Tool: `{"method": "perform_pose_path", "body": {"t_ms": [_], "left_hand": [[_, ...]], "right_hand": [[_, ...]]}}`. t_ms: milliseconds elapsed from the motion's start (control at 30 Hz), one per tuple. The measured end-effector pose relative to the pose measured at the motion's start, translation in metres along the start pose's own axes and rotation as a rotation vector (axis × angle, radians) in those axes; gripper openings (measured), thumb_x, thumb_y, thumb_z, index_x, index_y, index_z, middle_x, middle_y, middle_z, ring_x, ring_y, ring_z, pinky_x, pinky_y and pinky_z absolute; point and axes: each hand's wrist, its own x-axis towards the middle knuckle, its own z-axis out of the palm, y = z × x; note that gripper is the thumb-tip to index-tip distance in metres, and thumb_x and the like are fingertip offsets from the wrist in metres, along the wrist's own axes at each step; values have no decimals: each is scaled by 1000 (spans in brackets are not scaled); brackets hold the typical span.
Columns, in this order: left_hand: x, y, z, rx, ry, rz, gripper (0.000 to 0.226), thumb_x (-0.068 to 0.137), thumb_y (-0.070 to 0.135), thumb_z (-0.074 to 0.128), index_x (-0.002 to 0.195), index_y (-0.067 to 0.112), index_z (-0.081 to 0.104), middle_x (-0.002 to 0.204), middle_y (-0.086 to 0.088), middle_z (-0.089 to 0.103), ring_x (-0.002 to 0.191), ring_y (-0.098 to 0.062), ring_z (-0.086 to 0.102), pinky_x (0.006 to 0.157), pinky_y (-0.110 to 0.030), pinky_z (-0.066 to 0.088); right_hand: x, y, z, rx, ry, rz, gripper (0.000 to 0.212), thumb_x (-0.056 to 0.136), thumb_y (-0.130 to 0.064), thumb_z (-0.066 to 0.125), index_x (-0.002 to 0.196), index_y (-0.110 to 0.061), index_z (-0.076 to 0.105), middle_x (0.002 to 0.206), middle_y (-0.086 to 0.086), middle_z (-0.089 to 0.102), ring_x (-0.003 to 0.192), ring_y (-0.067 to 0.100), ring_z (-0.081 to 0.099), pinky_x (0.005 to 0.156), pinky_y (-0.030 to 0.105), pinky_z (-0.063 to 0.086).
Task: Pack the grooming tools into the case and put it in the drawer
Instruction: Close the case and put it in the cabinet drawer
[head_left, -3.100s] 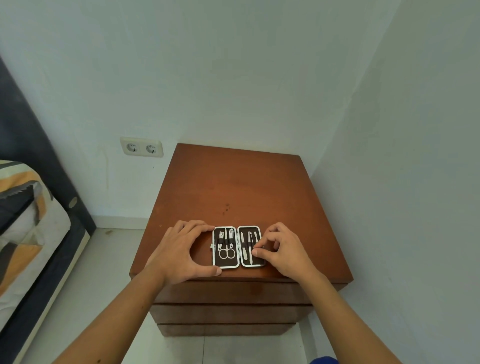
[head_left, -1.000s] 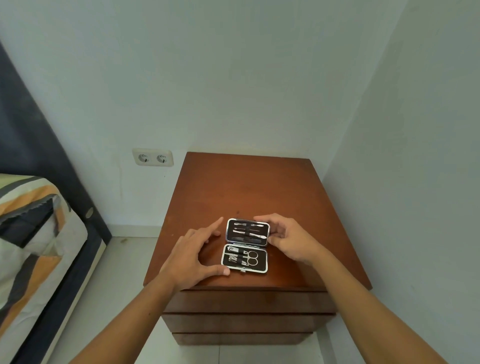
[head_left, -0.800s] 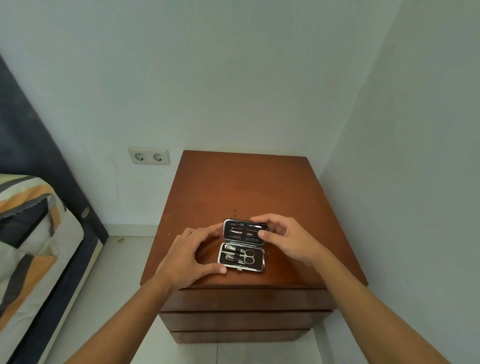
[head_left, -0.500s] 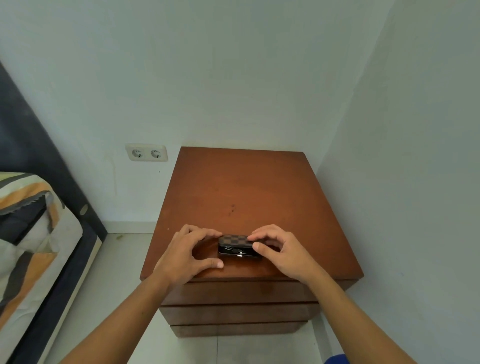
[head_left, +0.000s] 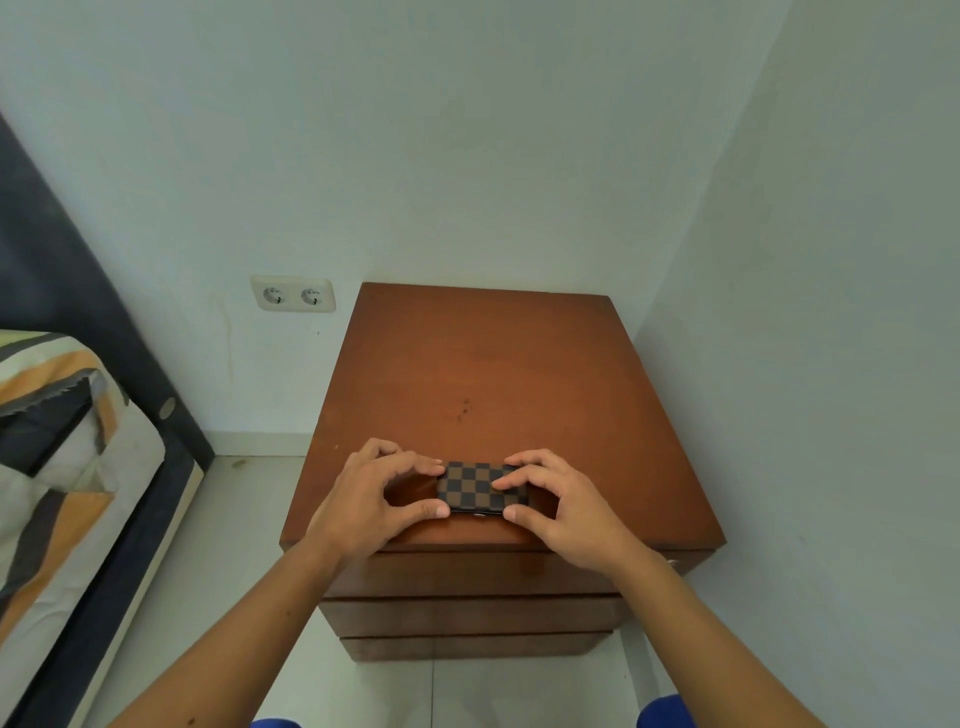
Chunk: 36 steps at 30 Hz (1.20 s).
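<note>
The brown-and-black checkered grooming case (head_left: 474, 487) lies closed on the wooden nightstand (head_left: 493, 374), near its front edge. The tools are hidden inside it. My left hand (head_left: 371, 499) pinches the case's left end between fingertips on top and thumb at the front edge. My right hand (head_left: 563, 506) holds the right end the same way, fingers curled over the lid and thumb at the front. Below, the nightstand's drawers (head_left: 467, 616) are all shut.
White walls close in behind and to the right of the nightstand. A double wall socket (head_left: 292, 294) sits to its left. A bed with a striped cover (head_left: 57, 447) and dark frame stands at the left, with tiled floor between.
The case lay open showing the tools a second ago; its lid has since been folded down and the case is now fully closed under both hands.
</note>
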Motion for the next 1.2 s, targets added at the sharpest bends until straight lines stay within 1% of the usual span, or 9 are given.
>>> {"method": "perform_pose_path", "body": {"t_ms": [167,267,433,600,767,867,1033,1100,1200], "left_hand": [[0,3,1,23,-5,1,48,73,64,81,117,49,70,124,20,52,118,-8,46,92,-22,46],[-1,3,1,35,-11,5,48,73,66,79,117,50,69,124,22,51,117,-8,46,93,-24,48],[-3,5,-1,43,1,-3,48,74,66,78,118,50,69,123,22,51,116,-8,46,89,-19,42],[-8,6,0,140,17,27,53,78,74,67,127,55,62,124,23,49,112,-7,46,90,-21,43],[-21,12,-3,86,97,25,54,87,66,67,135,40,63,133,17,60,121,-6,53,102,-29,49],[-36,12,2,193,147,69,55,92,66,65,135,31,62,138,11,62,128,-8,53,109,-37,49],[-64,11,11,338,354,-110,78,87,77,63,141,21,57,147,-2,58,137,-22,51,115,-44,44],[-73,9,11,322,413,-228,98,81,82,65,149,14,48,154,-7,51,144,-27,43,120,-47,39],[-80,5,13,288,471,-370,121,71,89,67,156,9,35,161,-13,40,151,-33,34,124,-51,32]], "right_hand": [[4,3,0,-52,-26,-19,27,94,-34,76,119,-43,70,138,-24,51,134,3,47,116,40,42],[3,5,1,-62,-18,-27,27,94,-35,75,120,-43,70,139,-24,51,135,1,46,117,39,41],[1,4,2,-44,7,-22,27,94,-35,76,119,-43,71,140,-25,51,135,-1,46,117,37,41],[-3,2,4,11,88,-16,31,90,-34,80,119,-42,72,141,-22,54,134,-1,51,116,36,43],[-20,7,1,51,174,1,43,86,-45,80,127,-37,69,142,-17,56,133,4,55,111,42,51],[-37,10,-3,17,199,42,50,86,-52,78,132,-35,67,145,-15,54,134,5,53,112,44,50],[-67,21,-8,-90,335,151,58,90,-58,72,141,-32,61,156,-6,48,151,16,34,124,48,33],[-84,35,-13,-147,446,264,69,89,-61,71,148,-28,54,164,-2,40,157,21,23,127,51,26],[-108,52,-22,-146,561,414,94,87,-60,73,160,-14,34,171,7,21,159,29,16,127,56,25]]}}
